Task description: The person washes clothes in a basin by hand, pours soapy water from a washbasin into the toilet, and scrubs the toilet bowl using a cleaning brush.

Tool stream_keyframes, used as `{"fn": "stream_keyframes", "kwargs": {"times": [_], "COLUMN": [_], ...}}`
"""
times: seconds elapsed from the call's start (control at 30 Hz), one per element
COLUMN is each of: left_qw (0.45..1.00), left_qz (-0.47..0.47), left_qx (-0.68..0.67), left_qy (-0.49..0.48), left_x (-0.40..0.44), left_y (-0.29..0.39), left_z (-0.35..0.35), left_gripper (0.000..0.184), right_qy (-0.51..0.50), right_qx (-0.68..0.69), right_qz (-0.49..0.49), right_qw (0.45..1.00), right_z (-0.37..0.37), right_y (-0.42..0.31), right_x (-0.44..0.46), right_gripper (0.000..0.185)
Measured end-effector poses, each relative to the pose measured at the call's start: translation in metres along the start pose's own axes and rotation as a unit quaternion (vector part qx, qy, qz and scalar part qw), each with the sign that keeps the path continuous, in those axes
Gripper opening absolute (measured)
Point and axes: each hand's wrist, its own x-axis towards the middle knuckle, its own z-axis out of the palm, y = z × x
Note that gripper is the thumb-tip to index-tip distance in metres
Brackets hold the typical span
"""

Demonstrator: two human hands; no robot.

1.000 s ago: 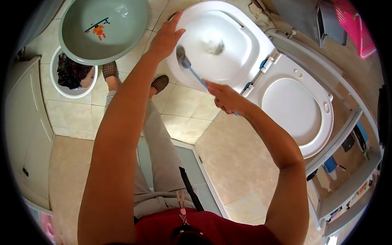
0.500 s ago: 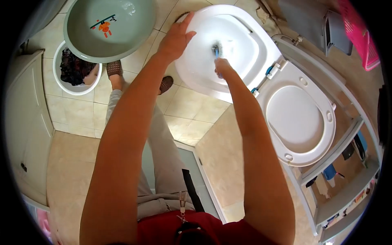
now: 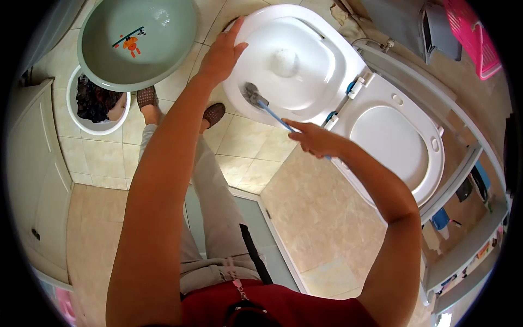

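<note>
Grips blue-handled brush point(image 3: 277, 116) in R hand point(image 3: 313, 139), w/ fingers curled round it; has bristle end inside toilet bowl point(image 3: 339, 44), nr lower-L edge. Rests L hand point(image 3: 220, 54), w/ thumb spread from fingers, at bowl's upper-L edge. Stands nr green basin point(image 3: 169, 49).

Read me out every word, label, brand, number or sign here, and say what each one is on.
No text can be read.
Small packages on the rack: too small and blurred to read.
Green basin: an orange and dark green printed picture, no readable word.
Brush and toilet: no readable marking.
</note>
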Motion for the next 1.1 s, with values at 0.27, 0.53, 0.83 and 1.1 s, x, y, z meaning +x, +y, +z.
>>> {"fn": "stream_keyframes", "kwargs": {"times": [0.27, 0.53, 0.83, 1.1], "left_qw": [1.000, 1.000, 0.993, 0.957], "left_qz": [-0.016, -0.012, -0.046, -0.132], "left_qx": [0.000, 0.009, 0.111, 0.226], "left_qy": [-0.018, -0.019, 0.011, -0.124], "left_x": [0.000, 0.002, 0.003, -0.075], "left_y": [0.008, 0.004, 0.008, 0.069], "left_z": [-0.006, -0.003, 0.006, 0.006], "left_gripper": [0.059, 0.060, 0.067, 0.051], "right_qy": [0.144, 0.159, 0.123, 0.516], "right_qx": [0.303, 0.290, 0.412, 0.127], "right_qz": [-0.017, -0.076, -0.181, -0.417], "right_qw": [0.942, 0.941, 0.885, 0.737], "right_z": [-0.064, -0.024, 0.056, 0.166], "right_y": [0.039, 0.035, -0.037, -0.075], "right_x": [0.207, 0.190, 0.078, 0.293], "right_gripper": [0.036, 0.032, 0.056, 0.048]}}
